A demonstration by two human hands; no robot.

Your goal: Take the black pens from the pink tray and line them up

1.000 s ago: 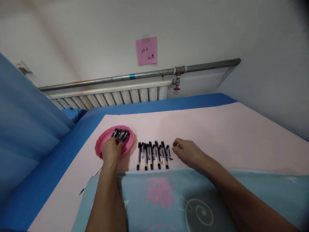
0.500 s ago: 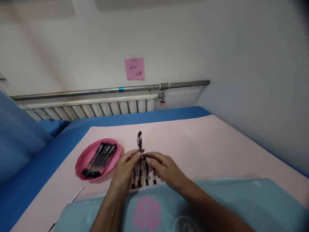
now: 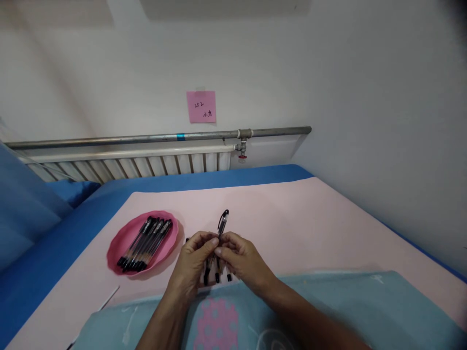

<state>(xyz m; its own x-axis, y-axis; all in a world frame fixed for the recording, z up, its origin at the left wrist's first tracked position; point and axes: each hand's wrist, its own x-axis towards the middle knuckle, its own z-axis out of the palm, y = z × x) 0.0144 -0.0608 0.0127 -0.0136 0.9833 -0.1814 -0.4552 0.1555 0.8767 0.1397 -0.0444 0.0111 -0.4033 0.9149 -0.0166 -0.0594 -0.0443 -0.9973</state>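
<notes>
- A pink sheet [image 3: 310,223] covers the flat surface below a white wall, with a radiator [image 3: 127,165] and a grey pipe [image 3: 146,138] across the middle of the frame.
- At lower centre, the left hand [image 3: 191,265] and right hand [image 3: 241,260] meet, fingertips pinched shut on a black pen [image 3: 222,222] whose capped end tilts up and to the right above them.
- A row of pens [image 3: 217,276] lies partly hidden under the hands.
- Left of the hands, a pink plate [image 3: 120,243] holds more black pens [image 3: 146,238].
- A pink sticky note [image 3: 201,106] on the wall carries handwriting too small to read.
</notes>
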